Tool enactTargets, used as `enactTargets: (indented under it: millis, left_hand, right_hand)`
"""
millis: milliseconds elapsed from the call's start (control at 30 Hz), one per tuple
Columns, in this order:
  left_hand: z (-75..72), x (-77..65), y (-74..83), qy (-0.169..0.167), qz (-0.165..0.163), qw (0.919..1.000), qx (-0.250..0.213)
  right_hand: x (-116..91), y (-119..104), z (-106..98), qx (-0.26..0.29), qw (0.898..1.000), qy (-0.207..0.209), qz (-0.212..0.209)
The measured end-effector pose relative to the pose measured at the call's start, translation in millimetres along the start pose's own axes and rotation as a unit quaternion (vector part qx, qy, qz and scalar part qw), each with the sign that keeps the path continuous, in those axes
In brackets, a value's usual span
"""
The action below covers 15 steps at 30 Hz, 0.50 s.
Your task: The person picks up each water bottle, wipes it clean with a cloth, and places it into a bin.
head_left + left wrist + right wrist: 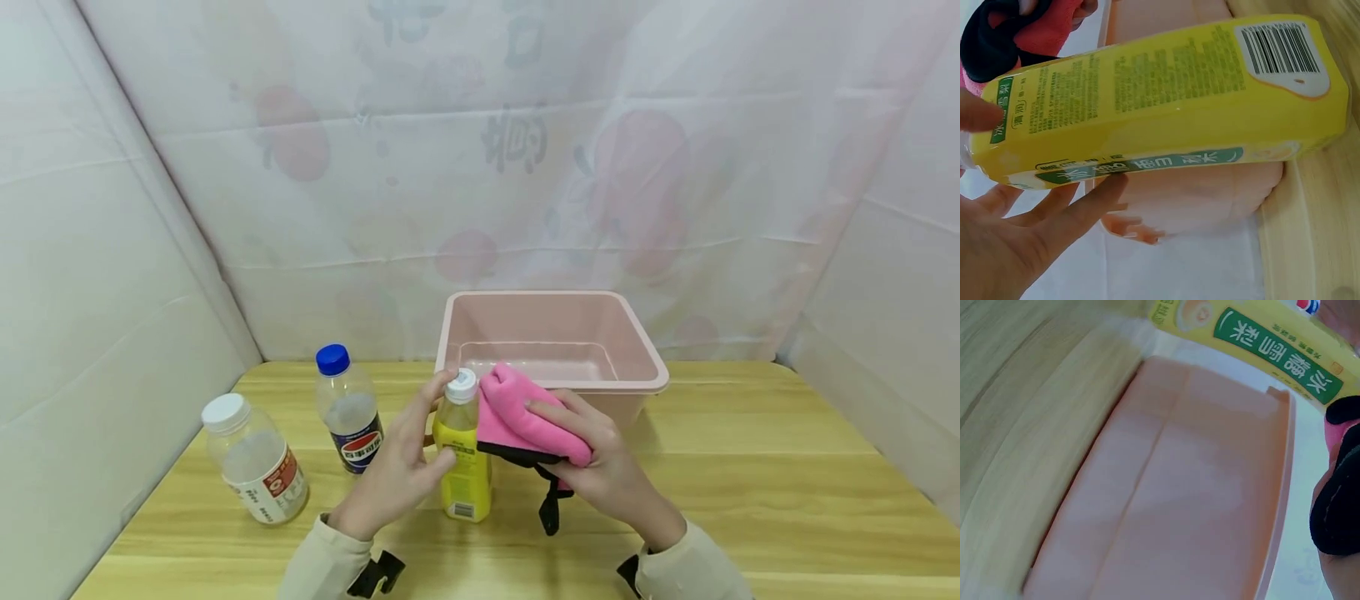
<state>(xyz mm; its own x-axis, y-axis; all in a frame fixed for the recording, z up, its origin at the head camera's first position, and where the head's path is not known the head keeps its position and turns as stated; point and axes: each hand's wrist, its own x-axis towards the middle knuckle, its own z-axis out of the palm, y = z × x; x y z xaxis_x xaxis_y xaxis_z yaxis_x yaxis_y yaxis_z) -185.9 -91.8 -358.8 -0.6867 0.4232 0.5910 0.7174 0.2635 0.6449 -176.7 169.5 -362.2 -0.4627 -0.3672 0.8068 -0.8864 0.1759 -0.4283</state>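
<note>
A yellow-labelled drink bottle (467,483) with a white cap stands upright in front of the pink basin. My left hand (401,479) grips it near the top, thumb on the near side and fingers at the cap and far side. In the left wrist view the bottle's label (1166,81) shows green print and a barcode. My right hand (600,454) holds a folded pink cloth (525,412) with black edging, its left end right at the bottle's shoulder. A black loop (551,508) dangles below the cloth.
Left of my left hand stand a blue-capped bottle (352,417) with a dark label and a white-capped bottle (258,467) with a white and red label. The pink basin (637,386) sits at the back of the wooden table (765,483). A pale printed curtain (465,183) hangs behind.
</note>
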Motion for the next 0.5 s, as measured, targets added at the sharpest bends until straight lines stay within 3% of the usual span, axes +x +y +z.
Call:
enactTargets:
  millis: [333,433,500]
  left_hand:
    - [-0.2,-1.5,-1.1,-0.002,0.009,0.9996,0.026]
    - [0.4,-0.8,-1.4,-0.003,0.013,0.9995,0.03]
    - [1.0,-0.2,-1.3,-0.004,0.015,0.9993,0.033]
  right_hand:
    - [-4.6,5.7,2.3,-0.053,0.996,-0.072,0.027]
    - [-9.4,9.3,2.5,-0.082,0.988,-0.122,0.046]
    - [-13.4,11.1,2.9,-0.1,0.976,-0.173,0.082]
